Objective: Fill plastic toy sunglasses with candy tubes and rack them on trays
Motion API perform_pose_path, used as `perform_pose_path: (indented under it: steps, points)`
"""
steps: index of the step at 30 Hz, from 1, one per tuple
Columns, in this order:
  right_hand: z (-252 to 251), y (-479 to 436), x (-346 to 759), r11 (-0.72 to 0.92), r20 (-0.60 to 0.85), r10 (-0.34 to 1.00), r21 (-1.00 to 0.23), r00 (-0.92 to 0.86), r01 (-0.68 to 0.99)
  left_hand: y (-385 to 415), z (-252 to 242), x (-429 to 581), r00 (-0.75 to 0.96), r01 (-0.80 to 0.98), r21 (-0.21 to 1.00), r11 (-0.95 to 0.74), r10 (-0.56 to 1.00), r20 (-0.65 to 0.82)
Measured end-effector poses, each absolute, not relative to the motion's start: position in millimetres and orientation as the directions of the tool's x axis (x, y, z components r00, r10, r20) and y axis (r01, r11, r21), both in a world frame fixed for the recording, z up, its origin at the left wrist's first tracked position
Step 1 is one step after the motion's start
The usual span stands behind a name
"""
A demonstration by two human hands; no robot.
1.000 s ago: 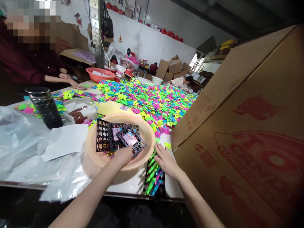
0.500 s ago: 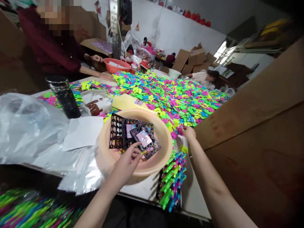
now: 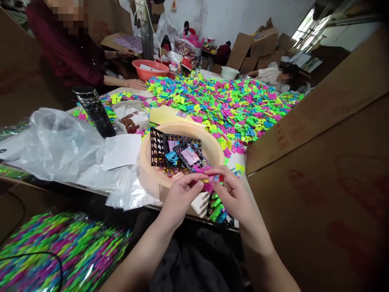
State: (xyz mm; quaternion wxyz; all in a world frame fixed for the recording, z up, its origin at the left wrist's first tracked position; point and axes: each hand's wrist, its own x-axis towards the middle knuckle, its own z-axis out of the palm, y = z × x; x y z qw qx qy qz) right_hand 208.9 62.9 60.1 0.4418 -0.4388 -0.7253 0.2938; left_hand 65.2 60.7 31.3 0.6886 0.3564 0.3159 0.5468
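Tabletop (image 3: 136,92) stretches out before us, its far part buried under a heap of plastic pieces (image 3: 219,97) in pink, green, yellow and blue. At our right rises a printed cardboard carton (image 3: 322,170), and below the table at lower left we see a clear bag of coloured pieces (image 3: 67,247). Nearest us stands a peach plastic basin (image 3: 214,142), with a scuffed black flask (image 3: 95,113) beyond it to the left. Inside the basin we find black lattice trays (image 3: 157,148), one bearing a printed card (image 3: 190,155). Over the basin's near right rim, our left hand (image 3: 182,198) and right hand (image 3: 234,194) meet, thumb and forefinger of each pinching a pink plastic piece (image 3: 209,187). A blue plastic piece (image 3: 172,158) lies on the trays. Smallest is a multicoloured bit (image 3: 215,178) between our fingertips, too blurred for us to name.
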Motion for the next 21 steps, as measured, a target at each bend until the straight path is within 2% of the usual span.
perform_pose_path:
  steps: [2,5,7,9,11,15,18,21]
  points:
    - [52,55,201,0.445,0.398,0.895,-0.827,-0.201,0.344,54,31,67,0.154,-0.518,0.849,0.107,0.988,-0.030]
    - [40,47,197,0.388,0.406,0.914,-0.864,-0.013,0.320,46,28,69,0.099,-0.471,0.881,0.037,0.995,0.011]
    - [36,43,198,0.327,0.365,0.917,-0.919,0.159,0.221,42,24,69,0.037,-0.443,0.896,0.017,0.999,-0.001]
    - [36,39,201,0.288,0.302,0.919,-0.953,0.252,0.094,39,19,67,-0.050,-0.418,0.909,-0.010,0.999,-0.012]
    - [38,34,206,0.251,0.257,0.942,-0.966,0.217,0.058,37,17,64,-0.096,-0.417,0.908,-0.037,0.995,-0.004]
    - [41,28,212,0.180,0.184,0.981,-0.982,0.067,0.061,34,18,56,-0.078,-0.424,0.906,-0.018,0.997,-0.017]
    - [40,26,213,0.157,0.157,0.984,-0.988,0.079,0.008,34,20,51,-0.085,-0.404,0.915,0.002,0.996,-0.040]
    - [37,24,210,0.100,0.104,0.988,-0.994,0.113,0.033,36,23,47,-0.060,-0.493,0.869,0.036,0.995,-0.075]
